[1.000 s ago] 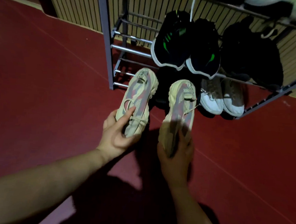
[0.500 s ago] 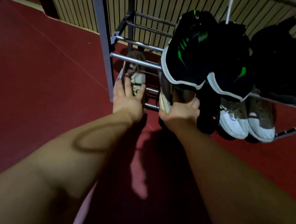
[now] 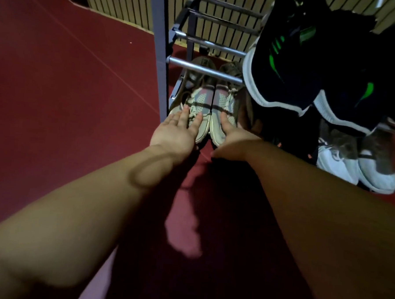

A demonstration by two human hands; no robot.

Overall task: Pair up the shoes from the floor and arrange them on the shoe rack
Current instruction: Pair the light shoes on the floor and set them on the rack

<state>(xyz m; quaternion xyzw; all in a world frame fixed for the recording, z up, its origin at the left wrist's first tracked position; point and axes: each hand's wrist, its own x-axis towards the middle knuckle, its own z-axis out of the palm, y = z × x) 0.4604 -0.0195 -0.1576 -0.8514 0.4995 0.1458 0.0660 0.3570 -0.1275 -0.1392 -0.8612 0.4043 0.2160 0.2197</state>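
Two beige sneakers with pink-grey mesh stand side by side on the lowest tier of the metal shoe rack (image 3: 205, 69), at its left end. My left hand (image 3: 177, 132) lies flat with straight fingers on the heel end of the left beige sneaker (image 3: 199, 101). My right hand (image 3: 232, 137) touches the heel end of the right beige sneaker (image 3: 224, 100) with its fingers stretched out. Neither hand grips a shoe. The toes of both sneakers sit under the rack's silver bar.
A pair of black sneakers with green stripes (image 3: 299, 63) sits on the tier above, to the right. White sneakers (image 3: 355, 166) stand on the lowest tier further right. The rack's grey post (image 3: 161, 56) rises just left of my hands. Red floor (image 3: 69, 85) spreads to the left.
The beige sneakers went from being held in the air, one per hand, onto the rack's bottom tier. My fingers have opened off them and now lie on their heels.
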